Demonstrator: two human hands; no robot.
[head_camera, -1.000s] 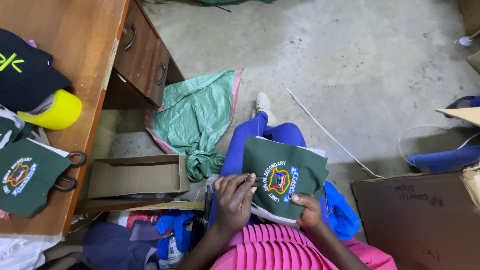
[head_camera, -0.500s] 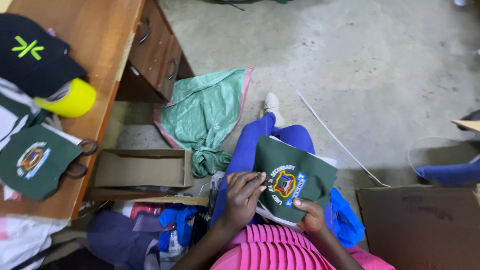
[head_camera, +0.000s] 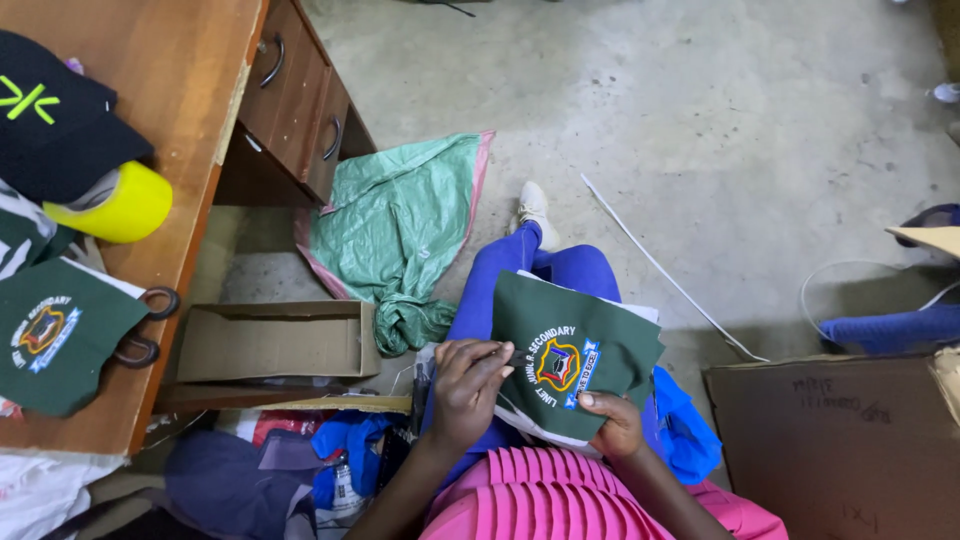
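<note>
A dark green fabric piece (head_camera: 590, 330) with a multicoloured embroidered crest and a white backing lies on my lap, over my blue-clad legs. My left hand (head_camera: 468, 385) rests at its left edge with the fingers curled onto the cloth. My right hand (head_camera: 612, 425) pinches its lower edge from beneath, thumb on top. A pink pleated garment (head_camera: 560, 495) covers my lap below both hands.
A wooden desk (head_camera: 190, 110) with drawers stands at left, carrying a black-and-yellow cap (head_camera: 70, 140), another green crested piece (head_camera: 55, 340) and scissors (head_camera: 150, 325). An open cardboard box (head_camera: 275, 340), a green woven sack (head_camera: 400, 225), a large carton (head_camera: 840, 440) and a white cord (head_camera: 660, 270) lie on the concrete floor.
The view has shifted so the desk and lap sit further right and lower. The green piece has turned slightly in my hands; both hands keep their hold.
</note>
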